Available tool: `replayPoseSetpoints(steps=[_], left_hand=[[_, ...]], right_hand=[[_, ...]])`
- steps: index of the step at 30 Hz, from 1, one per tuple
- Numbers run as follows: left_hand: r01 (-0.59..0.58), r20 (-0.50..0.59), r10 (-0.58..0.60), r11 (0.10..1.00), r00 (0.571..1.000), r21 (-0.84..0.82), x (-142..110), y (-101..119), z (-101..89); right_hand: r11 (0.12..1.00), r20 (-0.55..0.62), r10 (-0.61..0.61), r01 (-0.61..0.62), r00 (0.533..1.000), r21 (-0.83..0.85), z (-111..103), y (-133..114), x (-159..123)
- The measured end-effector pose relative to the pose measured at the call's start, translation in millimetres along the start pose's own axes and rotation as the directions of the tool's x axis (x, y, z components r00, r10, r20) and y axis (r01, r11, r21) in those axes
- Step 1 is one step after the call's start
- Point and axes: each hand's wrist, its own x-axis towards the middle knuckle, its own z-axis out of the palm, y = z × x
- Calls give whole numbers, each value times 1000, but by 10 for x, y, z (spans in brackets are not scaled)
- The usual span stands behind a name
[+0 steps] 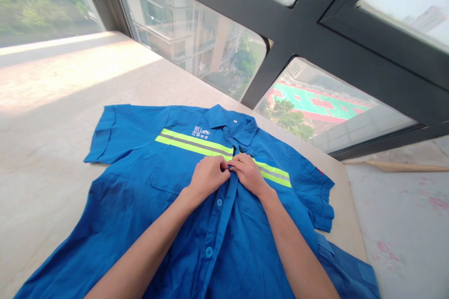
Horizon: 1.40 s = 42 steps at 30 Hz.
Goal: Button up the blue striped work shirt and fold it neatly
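Blue shirt (pixel 122 215) lying face-up on the pale window ledge (pixel 42 163). Left hand (pixel 209 172) and right hand (pixel 248 174) are together, pinching its front opening by the neon stripe (pixel 192 143). They block whatever's between the fingertips, so can't tell there. Buttons (pixel 209 252) show below; more blue cloth (pixel 351 264) pokes out lower right, then a floral-patterned surface (pixel 403 229). Dark window frame (pixel 280 28) up top.
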Motion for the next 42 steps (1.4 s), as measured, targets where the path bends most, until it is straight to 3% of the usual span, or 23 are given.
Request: replayPoseSetpoints(steps=[18,30,38,42], left_hand=[[-39,-11,38,994,999,-102,17,-62,31],[-69,14,75,962,997,-265,51,-110,5],[-34,-7,34,983,999,-180,55,-86,14],[-45,43,52,986,998,-163,61,-106,-38]], right_hand=[[1000,127,-1,3,992,-10,-97,39,1],[991,28,50,-46,998,-125,27,-12,6],[987,3,101,-100,995,-130,54,-32,16],[994,-35,102,-103,994,-42,42,-27,19]])
